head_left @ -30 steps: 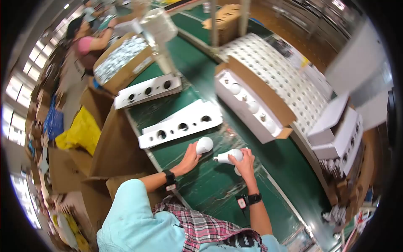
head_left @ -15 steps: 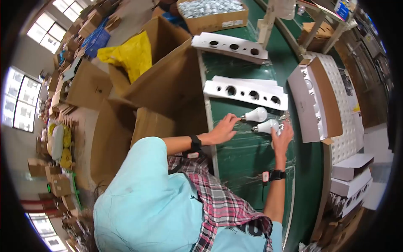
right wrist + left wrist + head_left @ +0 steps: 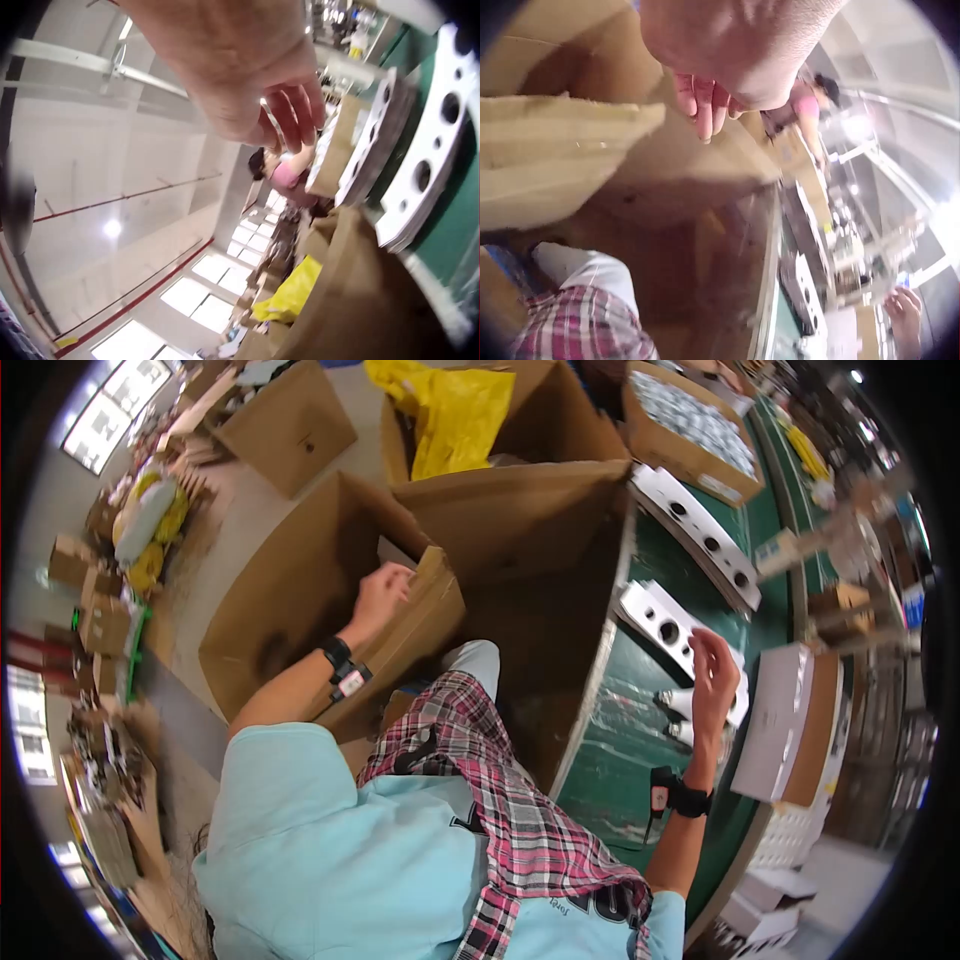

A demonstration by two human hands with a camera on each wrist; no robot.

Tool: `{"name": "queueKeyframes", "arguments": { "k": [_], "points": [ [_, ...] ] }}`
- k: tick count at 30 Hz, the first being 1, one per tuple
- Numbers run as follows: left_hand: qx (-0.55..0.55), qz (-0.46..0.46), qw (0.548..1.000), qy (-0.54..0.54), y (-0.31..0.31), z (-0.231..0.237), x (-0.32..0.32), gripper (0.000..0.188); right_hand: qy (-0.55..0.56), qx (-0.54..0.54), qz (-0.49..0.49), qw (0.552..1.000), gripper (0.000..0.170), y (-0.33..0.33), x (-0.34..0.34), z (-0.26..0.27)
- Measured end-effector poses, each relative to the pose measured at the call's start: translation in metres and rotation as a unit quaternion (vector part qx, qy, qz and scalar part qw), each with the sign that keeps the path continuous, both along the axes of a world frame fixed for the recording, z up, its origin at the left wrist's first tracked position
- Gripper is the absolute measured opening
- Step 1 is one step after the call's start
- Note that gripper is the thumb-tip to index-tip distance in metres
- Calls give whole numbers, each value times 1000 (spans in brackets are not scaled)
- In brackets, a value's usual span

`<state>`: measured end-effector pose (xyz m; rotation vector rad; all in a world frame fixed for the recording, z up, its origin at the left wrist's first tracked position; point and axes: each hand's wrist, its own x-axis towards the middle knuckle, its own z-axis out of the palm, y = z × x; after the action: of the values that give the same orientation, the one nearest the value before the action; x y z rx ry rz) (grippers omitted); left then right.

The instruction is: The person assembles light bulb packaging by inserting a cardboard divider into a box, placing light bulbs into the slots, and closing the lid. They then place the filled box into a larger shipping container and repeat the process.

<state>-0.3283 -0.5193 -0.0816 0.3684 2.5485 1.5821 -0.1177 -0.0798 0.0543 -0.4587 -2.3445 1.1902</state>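
My left hand [image 3: 383, 600] hangs over the edge of an open cardboard box [image 3: 445, 595], fingers loosely bent. In the left wrist view the fingers [image 3: 705, 105] dangle with nothing between them. Raised above the green work table [image 3: 615, 760], my right hand [image 3: 715, 685] has relaxed, slightly bent fingers and holds nothing. Two white light bulbs [image 3: 678, 703] lie beside it on the table, partly hidden by the hand. Just beyond is a stack of white card inserts with round holes [image 3: 650, 605], overlapped by the right fingertips in the head view.
Another insert stack [image 3: 695, 525] lies farther along the table. A long white carton [image 3: 765, 725] stands at the right. At the back, a box of small silvery parts [image 3: 690, 420] sits near the table edge. A yellow bag [image 3: 460, 420] hangs in a large cardboard box.
My left hand has left the bulbs and moved left over the cardboard box. The right hand has let go of its bulb and lifted. The head view has turned left.
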Motion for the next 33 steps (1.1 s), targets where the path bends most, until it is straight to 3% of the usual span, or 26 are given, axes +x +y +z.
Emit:
{"name": "queueKeyframes", "arguments": {
  "k": [4,7,10,13,14,16,19,20,23,26,28,31,33],
  "points": [
    [74,208,964,-148,-123,-45,-63,24,-21,-45,213,976,16,-117,-168,51],
    [86,279,905,-311,-189,-97,-74,25,-88,-85,419,899,21,-212,-295,22],
    [-83,228,898,-367,-235,-144,-60,24,-161,-69,538,825,26,-318,-401,-70],
    [-243,94,920,-292,-258,-189,-32,21,-287,37,565,773,29,-389,-453,-193],
    [-262,73,918,-287,-253,-184,-30,21,-326,93,574,746,29,-402,-457,-228],
    [-252,32,916,-310,-261,-227,-12,23,-382,203,586,685,27,-428,-468,-289],
    [-229,38,910,-344,-256,-296,10,28,-520,256,503,642,36,-444,-483,-374],
    [-219,52,907,-356,-253,-318,13,30,-508,285,488,650,34,-446,-486,-399],
    [-100,261,849,-448,-240,-367,12,40,-480,334,443,679,30,-438,-479,-462],
    [-151,269,804,-509,-245,-423,21,47,-417,311,392,758,32,-416,-465,-517],
    [-94,326,795,-502,-253,-472,28,47,-335,290,361,821,33,-403,-457,-539],
    [80,412,800,-429,-252,-536,35,42,-376,233,337,831,33,-393,-461,-551],
    [196,455,773,-397,-247,-584,33,40,-424,70,394,812,32,-389,-465,-559]
  ]
}}
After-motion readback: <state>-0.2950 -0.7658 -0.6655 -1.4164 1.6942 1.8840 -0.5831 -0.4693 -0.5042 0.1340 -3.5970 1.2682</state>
